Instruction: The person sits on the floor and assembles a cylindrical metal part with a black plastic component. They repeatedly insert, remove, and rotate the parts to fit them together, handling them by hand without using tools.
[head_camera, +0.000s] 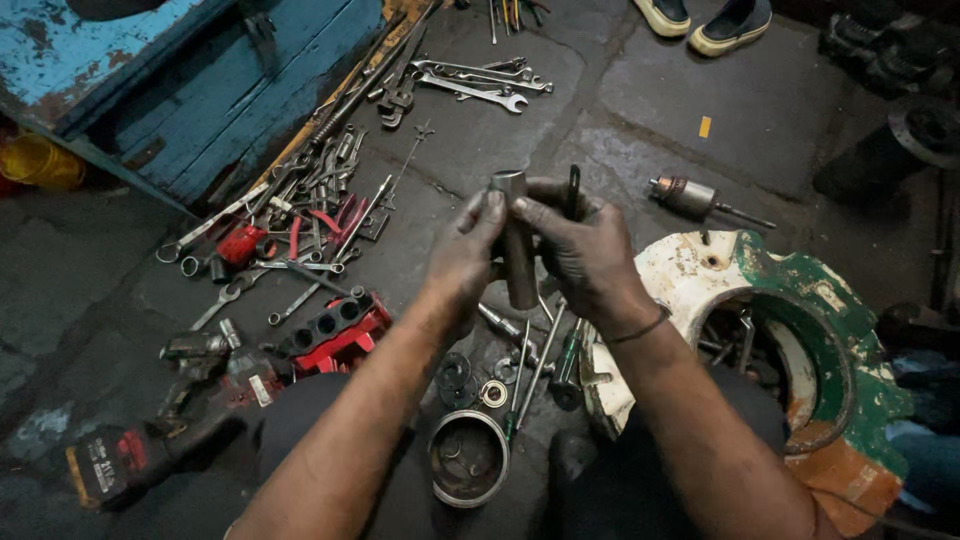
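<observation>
From my remote seat I look straight down at two grease-blackened hands meeting above a dark, oil-stained workshop floor (640, 90). My left hand (468, 255) curls around a grey metal cylinder (518, 240), a long socket-like tube held upright, with the thumb pressed near its top rim and the fingers closed on its side. My right hand (580, 255) grips the same cylinder from the other side, fingers wrapped and closed, and a thin dark rod (573, 190) stands up between its fingers; I cannot tell whether the rod joins the cylinder. A thin band (640, 328) circles the right wrist. The cylinder sits at the centre of the view, between both hands, raised well clear of the floor. Directly beneath it lie loose washers and a bearing (493, 393), screwdrivers (535, 370), and a shallow round metal cup (468, 458) holding small parts. To the right rests a large round housing (830, 300) painted white and green, chipped and rusted, with tools lying in its hollow. Beyond it a drill chuck on a shaft (690, 197) lies on the floor. To the left spreads a heap of spanners, pliers and sockets (300, 210), a red socket holder (335, 325), and a cordless impact driver (190, 370) near a battery pack (105, 465). A battered blue box (200, 70) fills the upper left corner, and a pair of shoes (705, 20) stands at the top edge.
</observation>
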